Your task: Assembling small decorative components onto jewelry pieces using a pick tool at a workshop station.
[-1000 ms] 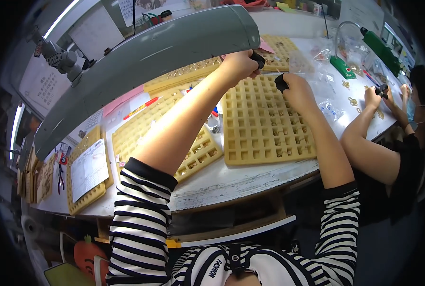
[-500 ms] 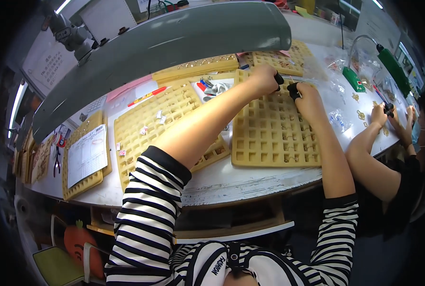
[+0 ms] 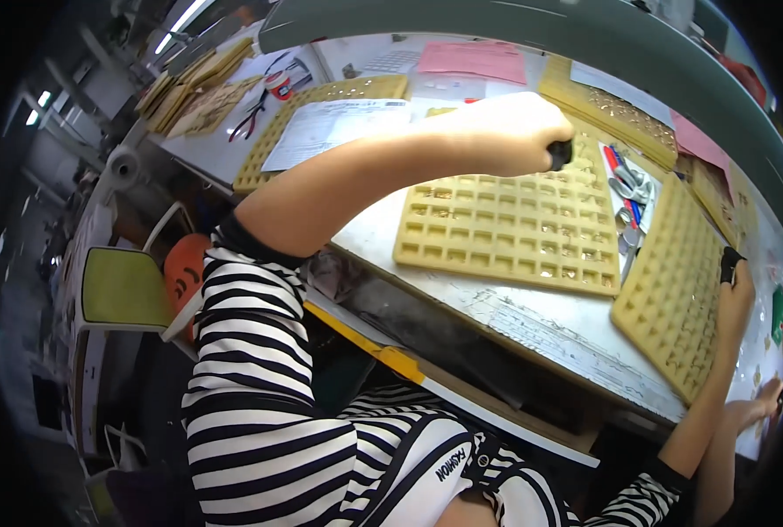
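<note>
My left hand (image 3: 536,132) is curled, its fingertips in black finger covers (image 3: 560,155), over the far part of the middle yellow tray (image 3: 505,274). That tray has rows of square pockets, some with small gold-coloured pieces in them. Whatever sits between these fingertips is hidden. At the right edge of a second yellow pocketed tray (image 3: 663,351) is my right hand (image 3: 739,290), black covers (image 3: 730,262) on its fingertips too. Its fingers are drawn together, and I cannot see what they hold. Small pieces lie in pockets of the second tray near this hand.
Between the trays lie tools and red and blue pens (image 3: 630,189). A printed sheet (image 3: 334,123) covers part of another tray at the left, with pliers (image 3: 248,120) beyond. A grey lamp hood (image 3: 497,22) hangs across the back. A co-worker's hand (image 3: 769,397) is at the far right.
My view has swung left. My left hand has moved from the right tray over to the middle tray. My right hand stays by the right tray's right side.
</note>
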Available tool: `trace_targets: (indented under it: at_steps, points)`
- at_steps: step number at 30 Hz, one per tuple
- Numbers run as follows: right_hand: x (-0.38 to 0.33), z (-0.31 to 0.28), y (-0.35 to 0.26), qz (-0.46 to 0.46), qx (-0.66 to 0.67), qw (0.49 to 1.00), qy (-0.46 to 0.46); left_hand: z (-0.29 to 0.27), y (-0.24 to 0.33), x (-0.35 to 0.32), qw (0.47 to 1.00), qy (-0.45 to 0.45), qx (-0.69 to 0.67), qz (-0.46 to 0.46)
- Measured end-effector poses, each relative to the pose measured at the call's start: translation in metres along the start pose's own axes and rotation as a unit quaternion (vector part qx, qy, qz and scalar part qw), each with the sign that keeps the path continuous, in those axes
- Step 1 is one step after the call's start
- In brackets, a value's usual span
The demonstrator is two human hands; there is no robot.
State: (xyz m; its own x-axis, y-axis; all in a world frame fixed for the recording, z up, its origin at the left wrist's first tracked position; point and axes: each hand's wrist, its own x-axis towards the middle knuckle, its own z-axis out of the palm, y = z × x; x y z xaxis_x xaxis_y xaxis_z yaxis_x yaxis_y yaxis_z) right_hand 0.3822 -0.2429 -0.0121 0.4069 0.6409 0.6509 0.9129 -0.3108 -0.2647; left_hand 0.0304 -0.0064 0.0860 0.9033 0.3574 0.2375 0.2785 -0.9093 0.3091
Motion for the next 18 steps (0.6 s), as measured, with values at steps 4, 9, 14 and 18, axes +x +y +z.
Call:
trace_targets:
  at_steps: [4, 9, 14, 18]
  points:
    - [0.002, -0.003, -0.056, -0.080, -0.058, 0.995, -0.025, -0.016, -0.026, -0.066, 0.989, -0.060, 0.049, -0.123]
    - [0.003, -0.005, -0.156, -0.218, -0.020, 0.975, -0.041, -0.001, -0.047, -0.109, 0.985, -0.083, 0.079, -0.128]
    - [0.005, 0.001, -0.203, -0.296, 0.014, 0.954, -0.038, 0.015, -0.056, -0.116, 0.989, -0.059, 0.117, -0.062]
    - [0.005, 0.008, -0.219, -0.325, 0.032, 0.944, -0.040, 0.020, -0.058, -0.114, 0.985, -0.036, 0.167, -0.002]
